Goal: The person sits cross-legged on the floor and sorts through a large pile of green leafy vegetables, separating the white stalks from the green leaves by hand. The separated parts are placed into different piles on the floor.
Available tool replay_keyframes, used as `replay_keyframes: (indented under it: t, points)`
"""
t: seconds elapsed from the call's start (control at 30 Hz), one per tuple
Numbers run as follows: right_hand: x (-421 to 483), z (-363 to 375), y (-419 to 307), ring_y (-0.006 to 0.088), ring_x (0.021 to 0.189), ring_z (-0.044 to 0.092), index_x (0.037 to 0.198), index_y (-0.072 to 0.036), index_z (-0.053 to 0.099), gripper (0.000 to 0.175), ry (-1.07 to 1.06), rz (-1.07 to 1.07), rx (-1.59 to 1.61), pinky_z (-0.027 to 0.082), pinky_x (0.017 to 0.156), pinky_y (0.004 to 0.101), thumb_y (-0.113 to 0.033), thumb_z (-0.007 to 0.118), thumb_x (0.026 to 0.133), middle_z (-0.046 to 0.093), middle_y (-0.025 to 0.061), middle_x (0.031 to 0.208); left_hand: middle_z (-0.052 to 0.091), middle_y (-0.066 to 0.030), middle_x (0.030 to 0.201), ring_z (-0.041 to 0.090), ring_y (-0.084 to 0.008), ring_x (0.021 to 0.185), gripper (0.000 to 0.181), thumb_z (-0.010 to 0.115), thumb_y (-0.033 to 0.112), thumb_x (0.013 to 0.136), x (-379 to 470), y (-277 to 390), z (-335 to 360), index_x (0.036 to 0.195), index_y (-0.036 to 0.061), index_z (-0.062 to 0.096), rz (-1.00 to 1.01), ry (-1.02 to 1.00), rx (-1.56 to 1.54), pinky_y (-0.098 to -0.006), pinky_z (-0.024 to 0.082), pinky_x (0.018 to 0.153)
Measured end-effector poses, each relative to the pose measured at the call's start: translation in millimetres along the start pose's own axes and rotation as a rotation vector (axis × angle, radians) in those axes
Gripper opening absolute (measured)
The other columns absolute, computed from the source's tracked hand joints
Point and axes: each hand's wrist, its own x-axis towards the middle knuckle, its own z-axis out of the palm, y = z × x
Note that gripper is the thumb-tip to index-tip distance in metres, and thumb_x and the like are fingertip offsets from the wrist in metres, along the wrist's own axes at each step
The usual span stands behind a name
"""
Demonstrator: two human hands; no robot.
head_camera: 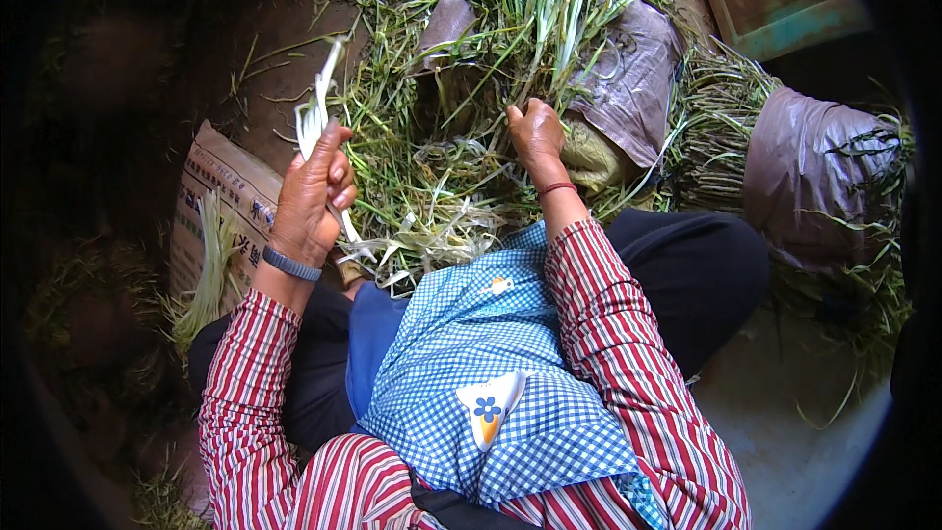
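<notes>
My left hand is raised on the left, its fingers curled around several slim, whitish leafy-vegetable stalks. Their ends stick out above the thumb and below the palm. My right hand is at the near edge of a heap of long green leafy stalks. Its fingers are closed at the lower ends of some of these stalks; the grip itself is partly hidden. The heap lies over a greyish-purple plastic sheet. Between my hands and my lap is a litter of pale and green trimmings.
Left of me lies a printed sack bearing writing, with a bunch of pale stalks on it. Tightly stacked stalks sit at the right beside another plastic sheet. A wooden panel with a green lower edge stands at the upper right.
</notes>
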Motion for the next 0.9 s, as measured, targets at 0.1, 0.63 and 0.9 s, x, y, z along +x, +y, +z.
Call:
replay_keyframes:
  t: [0.1,0.63,0.9]
  points:
    - [5,0,6,0.0405,0.088,0.065,0.093,-0.002,0.064,0.040,0.013,0.073,-0.021,0.051,0.077,0.0474,-0.040,0.065,0.083,0.067,0.0223,0.091,0.038,0.0073,0.058,0.030,-0.0018,0.046,0.029,0.060,0.025,0.096,-2,3,7,0.114,0.0029,0.059,-0.064,-0.017,0.038,-0.0176,0.024,0.039]
    - [-134,-12,-92,0.0361,0.066,0.061,0.075,-0.001,0.056,0.027,-0.372,-0.420,0.504,0.046,0.059,0.0436,-0.025,0.066,0.082,0.062,0.0184,0.071,0.069,-0.0047,0.091,0.031,0.0013,0.043,0.019,0.064,0.023,0.093,16,-5,-13,0.097,0.0051,0.060,0.039,-0.121,0.100,-0.0164,0.025,0.038]
    - [-180,-4,-99,0.0386,0.070,0.063,0.079,-0.007,0.055,0.020,-0.431,-0.653,0.316,0.050,0.061,0.0463,-0.023,0.064,0.085,0.063,0.0160,0.072,0.059,0.0039,0.066,0.034,0.0005,0.042,0.015,0.064,0.018,0.092,20,-13,-23,0.092,0.0037,0.063,0.044,-0.163,0.073,-0.0171,0.024,0.036]
